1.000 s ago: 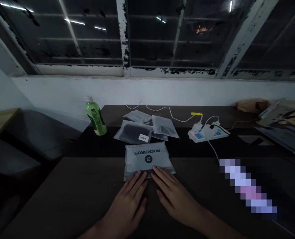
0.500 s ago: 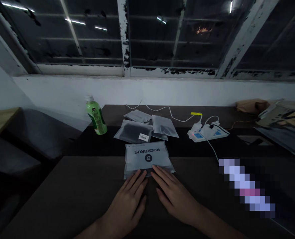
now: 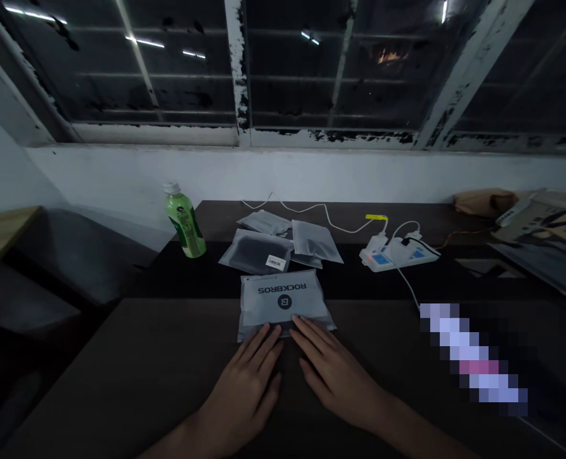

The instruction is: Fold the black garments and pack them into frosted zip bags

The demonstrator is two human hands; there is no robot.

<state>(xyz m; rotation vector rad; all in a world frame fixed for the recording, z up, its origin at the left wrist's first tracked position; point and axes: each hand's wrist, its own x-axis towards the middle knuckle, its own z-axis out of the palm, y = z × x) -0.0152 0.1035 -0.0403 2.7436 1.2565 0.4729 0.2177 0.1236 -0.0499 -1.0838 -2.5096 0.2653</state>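
A flat, frosted plastic pouch printed with ROCKBROS lies on the dark table, its lettering upside down to me. My left hand rests flat with fingers stretched out, the tips on the pouch's near edge. Beside it, my right hand lies palm down, fingertips on the same near edge, thumb apart. Neither hand grips anything. Just behind sits another frosted pouch with dark contents and a white barcode label. A further pouch overlaps others to its right, and one more pouch lies at the back.
A green bottle with a white cap stands at the table's left edge. White power strip with plugs and cables lies right of the pouches. A pixelated bright object is at the right. Brown packaging sits at the back right.
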